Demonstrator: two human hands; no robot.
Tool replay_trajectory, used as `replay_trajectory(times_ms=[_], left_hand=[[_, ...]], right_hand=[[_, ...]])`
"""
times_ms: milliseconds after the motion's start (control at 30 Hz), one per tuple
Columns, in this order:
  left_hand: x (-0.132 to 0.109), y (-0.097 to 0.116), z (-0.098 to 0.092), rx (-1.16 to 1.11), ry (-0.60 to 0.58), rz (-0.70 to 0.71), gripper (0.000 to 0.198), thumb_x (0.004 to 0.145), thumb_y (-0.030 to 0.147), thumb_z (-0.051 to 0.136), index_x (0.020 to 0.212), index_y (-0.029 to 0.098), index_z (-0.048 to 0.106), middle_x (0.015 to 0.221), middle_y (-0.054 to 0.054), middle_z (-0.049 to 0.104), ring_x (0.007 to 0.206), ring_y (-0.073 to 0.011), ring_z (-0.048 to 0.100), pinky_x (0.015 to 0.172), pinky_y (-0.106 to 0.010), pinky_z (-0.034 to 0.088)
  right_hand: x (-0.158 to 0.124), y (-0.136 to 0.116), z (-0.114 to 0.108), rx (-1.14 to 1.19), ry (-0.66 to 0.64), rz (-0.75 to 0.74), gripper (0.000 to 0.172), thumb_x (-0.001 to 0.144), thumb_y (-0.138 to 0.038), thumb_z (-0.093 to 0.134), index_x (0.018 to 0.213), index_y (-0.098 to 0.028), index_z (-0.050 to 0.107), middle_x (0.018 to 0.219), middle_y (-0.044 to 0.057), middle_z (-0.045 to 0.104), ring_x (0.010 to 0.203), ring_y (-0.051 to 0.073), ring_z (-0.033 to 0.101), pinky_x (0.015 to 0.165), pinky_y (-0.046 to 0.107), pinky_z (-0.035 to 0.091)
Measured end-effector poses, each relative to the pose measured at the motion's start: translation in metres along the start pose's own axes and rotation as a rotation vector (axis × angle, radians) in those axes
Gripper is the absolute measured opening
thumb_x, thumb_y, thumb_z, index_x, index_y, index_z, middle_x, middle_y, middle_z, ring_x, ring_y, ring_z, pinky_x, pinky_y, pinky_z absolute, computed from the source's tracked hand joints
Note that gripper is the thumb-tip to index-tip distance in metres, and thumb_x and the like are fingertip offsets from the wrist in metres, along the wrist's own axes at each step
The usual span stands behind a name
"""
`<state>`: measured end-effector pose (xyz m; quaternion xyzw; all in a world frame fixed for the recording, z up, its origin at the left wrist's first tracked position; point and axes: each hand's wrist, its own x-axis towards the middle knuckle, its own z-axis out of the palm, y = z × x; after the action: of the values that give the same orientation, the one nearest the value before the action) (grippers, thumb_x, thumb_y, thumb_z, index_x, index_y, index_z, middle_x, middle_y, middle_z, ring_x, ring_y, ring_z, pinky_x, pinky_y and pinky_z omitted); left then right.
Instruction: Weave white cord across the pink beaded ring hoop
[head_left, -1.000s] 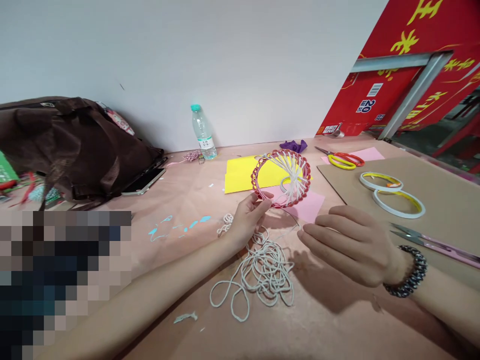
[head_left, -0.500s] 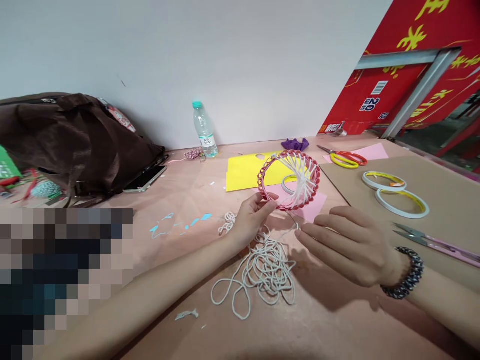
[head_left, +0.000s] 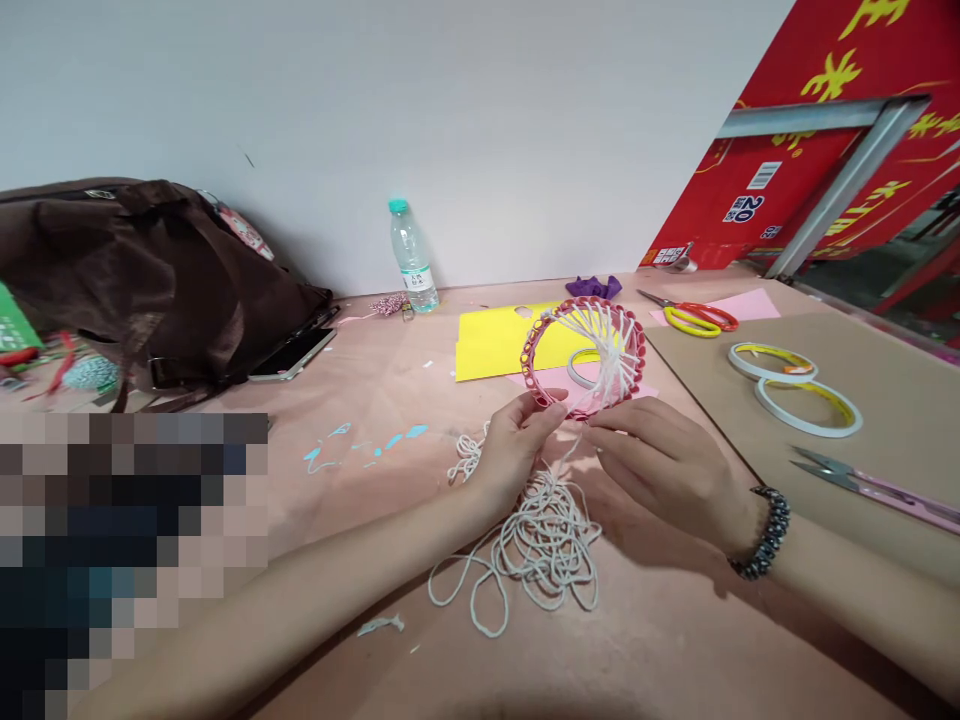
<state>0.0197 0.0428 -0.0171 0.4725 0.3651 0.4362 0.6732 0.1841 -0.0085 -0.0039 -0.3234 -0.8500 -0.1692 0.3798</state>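
A round pink-red ring (head_left: pixel 639 345) with scalloped edges is held upright above the table, white cord strung across its right part. My left hand (head_left: pixel 517 445) pinches the ring's lower left rim between thumb and fingers. Close to the ring's bottom edge, my right hand (head_left: pixel 660 465) has its fingertips pressed together on the white cord, which runs down from the ring. A loose heap of white cord (head_left: pixel 551 540) lies on the table below both hands.
Yellow paper (head_left: pixel 487 345) lies behind the ring. At the right are scissors (head_left: pixel 694 318), two tape rolls (head_left: pixel 810 405) and pink-handled snips (head_left: pixel 870 482). A bottle (head_left: pixel 414 260), a phone (head_left: pixel 294 355) and a brown bag (head_left: pixel 180 290) stand or lie toward the left.
My right hand has moved left and up to the ring's lower edge, its fingers drawn closer together. My left hand still holds the ring, nearly in the same place.
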Motion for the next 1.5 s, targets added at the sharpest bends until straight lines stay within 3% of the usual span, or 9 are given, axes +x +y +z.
replay_trajectory(times_ms=[267,500,733,1033,1133,1233,1367,1433,1500], left_hand=[[-0.01,-0.002,0.006,-0.027,0.027,-0.034,0.036,0.068,0.038,0.073,0.094,0.014,0.063,0.046,0.009,0.04,0.038,-0.0029,0.031,0.04,-0.018,0.025],[-0.01,0.0,0.006,-0.06,0.061,-0.097,0.036,0.068,0.041,0.073,0.088,0.014,0.06,0.045,0.01,0.037,0.033,-0.001,0.023,0.035,-0.018,0.016],[-0.008,-0.002,0.005,-0.067,0.037,-0.081,0.033,0.068,0.039,0.073,0.088,0.014,0.062,0.047,0.008,0.044,0.036,-0.0028,0.03,0.037,-0.019,0.021],[-0.006,-0.006,0.005,-0.056,0.003,0.019,0.034,0.067,0.031,0.075,0.094,0.013,0.067,0.088,-0.006,0.065,0.08,-0.013,0.059,0.067,-0.022,0.045],[-0.004,-0.008,0.002,-0.069,-0.016,-0.021,0.036,0.068,0.034,0.074,0.097,0.014,0.065,0.086,-0.005,0.064,0.068,-0.0101,0.057,0.058,-0.02,0.044],[-0.003,-0.007,-0.001,-0.09,-0.004,-0.097,0.037,0.069,0.039,0.073,0.096,0.015,0.063,0.059,0.004,0.052,0.04,-0.0028,0.036,0.038,-0.017,0.027],[-0.002,-0.001,-0.004,-0.16,-0.081,-0.105,0.031,0.071,0.039,0.072,0.09,0.016,0.061,0.05,0.008,0.038,0.036,-0.0005,0.019,0.034,-0.017,0.009],[-0.001,0.002,-0.005,-0.186,-0.137,-0.095,0.03,0.071,0.038,0.072,0.09,0.017,0.061,0.053,0.008,0.04,0.037,-0.0004,0.019,0.035,-0.018,0.008],[0.0,0.004,-0.005,-0.195,-0.161,-0.085,0.032,0.071,0.038,0.073,0.091,0.017,0.061,0.053,0.008,0.039,0.037,-0.0006,0.019,0.035,-0.018,0.008]], right_hand=[[-0.012,0.005,-0.002,-0.119,-0.065,0.085,0.013,0.088,-0.013,0.051,0.094,-0.016,0.062,0.079,0.007,0.07,0.067,0.015,0.063,0.059,0.027,0.051],[-0.016,0.008,-0.003,0.08,-0.011,0.044,0.022,0.084,-0.012,0.058,0.106,-0.014,0.06,0.098,0.013,0.069,0.09,0.021,0.065,0.076,0.034,0.054],[-0.012,0.003,0.0,0.035,0.008,0.258,0.014,0.085,-0.015,0.055,0.097,-0.019,0.061,0.084,0.005,0.071,0.073,0.017,0.065,0.066,0.03,0.053],[-0.011,0.006,0.002,-0.118,0.094,0.111,0.014,0.078,-0.019,0.065,0.092,-0.02,0.064,0.09,0.007,0.066,0.075,0.019,0.057,0.067,0.036,0.05],[-0.013,0.01,-0.003,-0.316,0.016,-0.029,0.024,0.077,-0.014,0.067,0.1,-0.021,0.063,0.104,0.007,0.065,0.083,0.021,0.056,0.07,0.036,0.047],[-0.014,0.013,-0.01,-0.394,-0.016,-0.162,0.03,0.077,-0.018,0.067,0.106,-0.022,0.062,0.108,0.007,0.063,0.084,0.022,0.056,0.068,0.038,0.045],[-0.011,0.016,-0.014,-0.153,0.263,0.333,0.021,0.083,-0.014,0.057,0.102,-0.022,0.059,0.088,0.005,0.059,0.069,0.017,0.055,0.06,0.032,0.046],[-0.01,0.017,-0.012,0.1,0.182,0.6,0.016,0.085,-0.017,0.053,0.1,-0.02,0.057,0.08,0.003,0.06,0.059,0.014,0.054,0.051,0.027,0.045],[-0.01,0.016,-0.007,0.398,-0.045,0.686,0.009,0.086,-0.022,0.054,0.094,-0.019,0.057,0.07,0.0,0.062,0.052,0.012,0.055,0.044,0.023,0.045]])
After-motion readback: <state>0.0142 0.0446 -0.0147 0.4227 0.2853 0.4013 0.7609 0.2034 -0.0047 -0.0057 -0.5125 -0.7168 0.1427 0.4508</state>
